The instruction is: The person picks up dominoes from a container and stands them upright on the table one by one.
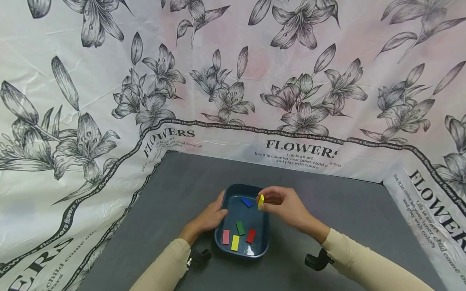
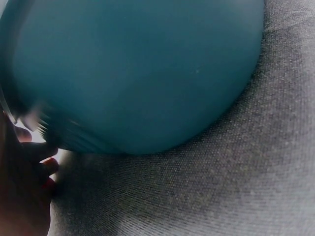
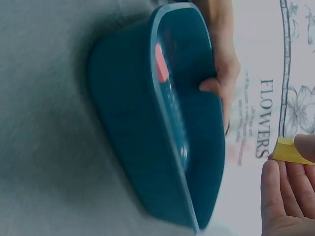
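A dark blue-green oblong tray (image 1: 256, 218) is held at its left wall by my left hand (image 1: 209, 215), the thumb lying over the rim. Above the tray's right rim, my right hand (image 1: 289, 207) pinches a yellow block (image 1: 261, 201) between thumb and fingers; the right wrist view also shows this yellow block (image 3: 290, 151). Inside the tray lie a blue block (image 1: 246, 202), a green block (image 1: 240, 228), a pink block (image 1: 226, 237), a second yellow block (image 1: 235, 243) and a red block (image 1: 251, 236). The left wrist view is mostly filled by the tray's outer wall (image 2: 147, 73).
The grey tabletop (image 1: 174, 182) surrounds the tray. A white cloth printed with flowers (image 1: 233, 101) hangs behind the table and along its sides. Dark straps with small devices sit at the left wrist (image 1: 200, 256) and the right wrist (image 1: 318, 260).
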`<state>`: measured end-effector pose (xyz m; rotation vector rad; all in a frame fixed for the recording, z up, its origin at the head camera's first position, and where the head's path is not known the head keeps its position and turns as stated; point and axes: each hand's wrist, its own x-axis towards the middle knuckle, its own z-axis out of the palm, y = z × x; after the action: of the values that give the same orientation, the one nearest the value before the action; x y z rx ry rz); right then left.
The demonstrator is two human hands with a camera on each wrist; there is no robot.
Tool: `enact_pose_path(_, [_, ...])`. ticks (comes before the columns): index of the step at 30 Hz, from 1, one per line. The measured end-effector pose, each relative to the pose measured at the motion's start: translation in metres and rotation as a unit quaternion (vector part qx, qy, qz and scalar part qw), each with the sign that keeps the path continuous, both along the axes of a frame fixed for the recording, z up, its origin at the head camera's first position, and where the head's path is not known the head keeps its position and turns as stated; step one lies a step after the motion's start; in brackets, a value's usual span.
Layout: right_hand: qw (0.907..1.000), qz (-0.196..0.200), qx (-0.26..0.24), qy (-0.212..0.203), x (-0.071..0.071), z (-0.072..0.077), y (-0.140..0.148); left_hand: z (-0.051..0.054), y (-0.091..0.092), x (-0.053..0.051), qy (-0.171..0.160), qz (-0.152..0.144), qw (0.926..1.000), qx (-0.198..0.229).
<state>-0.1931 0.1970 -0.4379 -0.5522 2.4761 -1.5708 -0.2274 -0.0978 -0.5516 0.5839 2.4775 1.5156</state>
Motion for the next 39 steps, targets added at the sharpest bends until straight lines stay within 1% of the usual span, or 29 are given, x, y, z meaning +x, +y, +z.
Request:
enact_pose_path(3, [0.9999,-0.009,0.009,0.010,0.003,0.005,0.013,-0.001,0.000,0.001,0.000,0.000,1.0000,0.000])
enact_pose_path(10, [0.9991,-0.035,0.020,0.015,0.011,0.015,0.043,0.000,0.001,0.002,-0.010,0.001,0.9999,0.005])
enact_pose_path(16, [0.9967,-0.069,0.038,0.018,0.014,0.015,0.064,0.001,0.000,0.001,-0.007,0.003,1.0000,0.002])
enact_pose_path(21, [0.9952,-0.088,0.033,0.027,0.016,0.014,0.080,0.003,0.000,0.002,-0.013,0.002,0.9999,-0.007])
enact_pose_path(25, [0.9936,-0.100,0.035,0.040,0.014,0.009,0.094,0.003,-0.001,0.001,-0.012,0.000,0.9998,-0.014])
enact_pose_path(28, [0.9925,-0.105,0.046,0.043,0.010,0.003,0.104,0.001,-0.001,0.000,-0.009,0.002,0.9999,-0.014])
enact_pose_path(35, [0.9865,-0.136,0.085,0.035,0.006,-0.011,0.124,0.002,-0.001,0.001,-0.021,0.002,0.9997,-0.012])
enact_pose_path(39, [0.9850,-0.139,0.097,0.033,0.007,-0.022,0.131,0.002,0.000,0.001,-0.021,0.002,0.9997,-0.009])
